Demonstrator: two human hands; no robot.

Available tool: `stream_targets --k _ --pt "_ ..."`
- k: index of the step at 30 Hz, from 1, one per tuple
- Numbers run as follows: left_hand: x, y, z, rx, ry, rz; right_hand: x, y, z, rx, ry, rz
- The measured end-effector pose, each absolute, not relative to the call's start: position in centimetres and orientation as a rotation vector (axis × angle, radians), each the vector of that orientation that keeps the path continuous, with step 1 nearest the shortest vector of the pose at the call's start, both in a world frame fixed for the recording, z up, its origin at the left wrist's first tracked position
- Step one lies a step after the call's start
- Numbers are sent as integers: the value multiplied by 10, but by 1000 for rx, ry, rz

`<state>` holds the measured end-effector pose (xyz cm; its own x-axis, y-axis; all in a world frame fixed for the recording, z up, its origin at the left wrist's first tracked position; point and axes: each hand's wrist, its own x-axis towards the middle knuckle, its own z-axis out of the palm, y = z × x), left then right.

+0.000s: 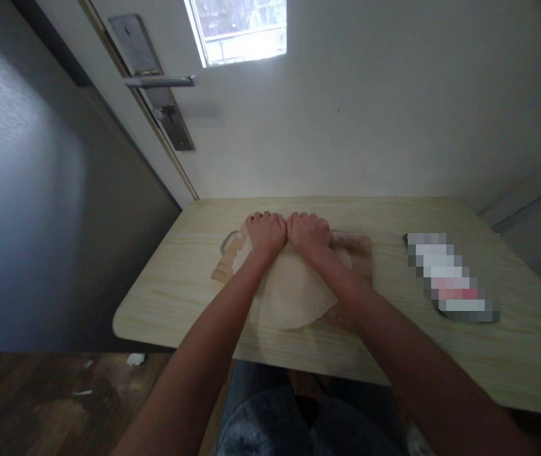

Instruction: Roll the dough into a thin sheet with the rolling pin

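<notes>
A thin, pale sheet of dough [294,297] lies spread over a wooden board [363,259], its rounded near edge reaching past the board toward me. My left hand [267,233] and my right hand [309,232] press side by side at the far part of the sheet, thumbs almost touching. Both are closed, fingers curled over and away from me. Whatever lies under the palms is hidden, so I cannot tell whether they grip the dough or a pin beneath. A metal ring handle [229,240] sticks out at the board's left end.
The light wood table [156,304] stands against a white door [346,139] with a lever handle [161,82] and a small window. To the right lies a long pixelated object [451,278]. White scraps [135,359] are on the brown floor at left.
</notes>
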<state>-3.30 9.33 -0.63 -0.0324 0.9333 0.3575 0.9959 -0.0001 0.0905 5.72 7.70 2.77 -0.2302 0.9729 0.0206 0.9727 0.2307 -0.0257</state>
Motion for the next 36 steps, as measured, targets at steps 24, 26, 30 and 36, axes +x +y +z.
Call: stream_targets --k 24,26,30,36 --pt "-33 98 -6 -2025 -2048 -436 60 92 18 -1956 -2306 -9" --pt "-33 98 -4 -2044 -2061 -423 61 94 17 -1950 -2295 -10" --pt "-33 98 -3 -2048 -2059 -403 61 96 14 -1923 -2264 -38" --pt "-33 100 -3 -2042 -2058 -419 61 95 16 -1955 -2280 -12"
